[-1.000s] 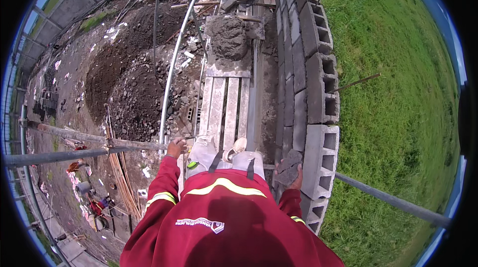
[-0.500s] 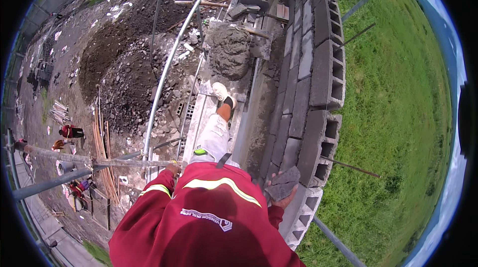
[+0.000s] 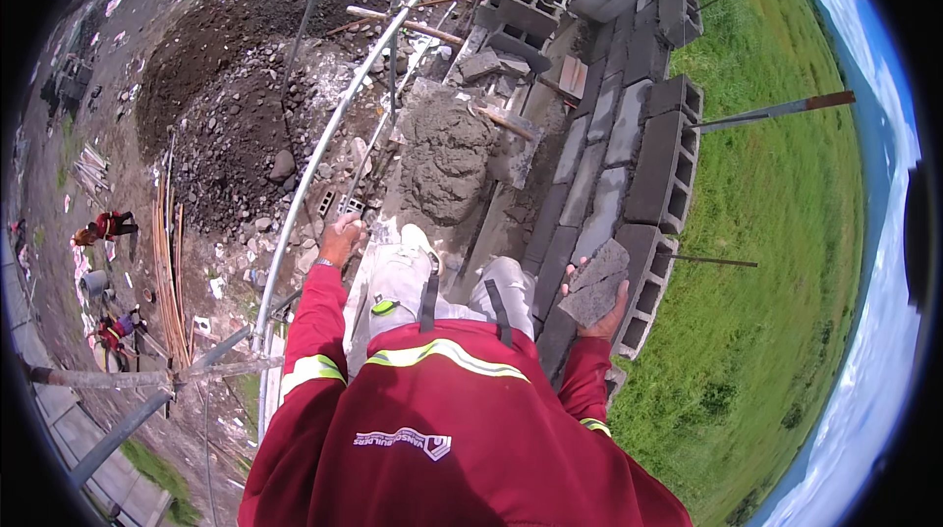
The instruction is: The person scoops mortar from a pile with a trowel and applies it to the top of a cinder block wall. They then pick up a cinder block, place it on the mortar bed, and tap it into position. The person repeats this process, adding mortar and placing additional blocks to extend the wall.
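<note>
A rough grey chunk of concrete block (image 3: 596, 283) rests in my right hand (image 3: 617, 315), its fingers wrapped round the lower edges. The chunk is held just over the hollow-block wall (image 3: 629, 139). My left hand (image 3: 340, 239) is raised in front of me on the left, fingers curled in, with nothing visible in them. It is near the bent metal pole (image 3: 316, 162) and apart from it. A heap of wet mortar (image 3: 444, 149) lies on a board beyond my feet, with a wooden handle (image 3: 506, 122) at its right side.
Broken block pieces (image 3: 489, 65) and stacked hollow blocks (image 3: 526, 11) stand past the mortar. Scaffold pipes (image 3: 147, 377) cross on the left, above the ground far below. Rebar (image 3: 712, 260) juts out from the wall over the grass. Two people (image 3: 106, 225) are down at the left.
I have moved forward along the wall, and the mortar is closer. My left hand has come up away from the scaffold rail. The chunk has stayed in my right hand, now further forward.
</note>
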### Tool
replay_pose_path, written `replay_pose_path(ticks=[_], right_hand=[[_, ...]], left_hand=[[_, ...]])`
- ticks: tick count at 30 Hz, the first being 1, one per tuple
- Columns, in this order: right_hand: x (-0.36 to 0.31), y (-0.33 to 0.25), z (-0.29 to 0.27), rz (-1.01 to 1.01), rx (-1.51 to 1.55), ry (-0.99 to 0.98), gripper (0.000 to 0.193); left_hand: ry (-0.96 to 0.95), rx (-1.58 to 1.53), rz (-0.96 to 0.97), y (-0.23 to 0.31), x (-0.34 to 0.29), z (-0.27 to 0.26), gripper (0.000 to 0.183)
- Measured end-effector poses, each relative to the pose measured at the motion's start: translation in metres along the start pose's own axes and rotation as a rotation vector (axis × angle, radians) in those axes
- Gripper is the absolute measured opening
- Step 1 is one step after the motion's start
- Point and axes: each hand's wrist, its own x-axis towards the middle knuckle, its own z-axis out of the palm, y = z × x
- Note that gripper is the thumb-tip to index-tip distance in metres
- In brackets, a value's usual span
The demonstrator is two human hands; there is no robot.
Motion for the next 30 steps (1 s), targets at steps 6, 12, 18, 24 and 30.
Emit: replay_pose_path(ticks=[6,12,18,24,30], right_hand=[[0.1,-0.036,0.059,0.058,-0.1,-0.125,0.076],[0.206,-0.059,0.066,0.178,-0.228,-0.09,0.076],[0.386,-0.089,0.096,0.418,-0.392,-0.13,0.075],[0.676,-0.038,0.113,0.81,-0.79,0.054,0.05],[0.891,0.128,0.05,1.239,-1.229,-0.307,0.059]], left_hand=[[0.199,-0.114,0.073,0.02,0.027,-0.056,0.047],[0.76,-0.38,-0.376,-0.182,-0.018,-0.114,0.035],[0.938,-0.752,-0.791,-0.289,-0.104,0.011,0.052],[0.92,-0.422,-0.933,-0.197,-0.056,0.212,0.037],[0.834,-0.282,-0.654,-0.03,0.075,0.266,0.046]])
